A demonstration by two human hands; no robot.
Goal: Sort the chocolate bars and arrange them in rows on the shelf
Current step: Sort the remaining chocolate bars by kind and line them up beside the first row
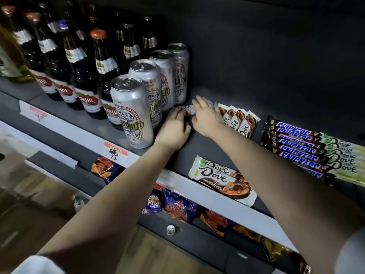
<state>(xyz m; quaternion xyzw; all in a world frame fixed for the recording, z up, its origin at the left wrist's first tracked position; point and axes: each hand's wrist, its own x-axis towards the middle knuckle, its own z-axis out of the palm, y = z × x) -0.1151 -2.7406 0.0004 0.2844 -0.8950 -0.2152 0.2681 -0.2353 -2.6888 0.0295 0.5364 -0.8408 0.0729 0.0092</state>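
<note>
My left hand (173, 127) and my right hand (206, 117) meet at the back of the dark shelf (203, 143), beside the cans. Their fingers lie on a white Dove bar (187, 109), which is mostly hidden under them. My right hand's fingers are spread and fairly straight. Just to the right stands a row of brown-and-white Dove bars (240, 121). Further right lie a row of Snickers bars (296, 149) and green Dove bars (343, 158). Two loose Dove bars (219, 177) rest at the shelf's front edge, under my right forearm.
Tall silver cans (134, 107) stand in a line just left of my hands, with dark bottles (87, 76) behind and further left. The white price rail (217, 196) runs along the shelf front. Snack bags (177, 206) fill the shelf below.
</note>
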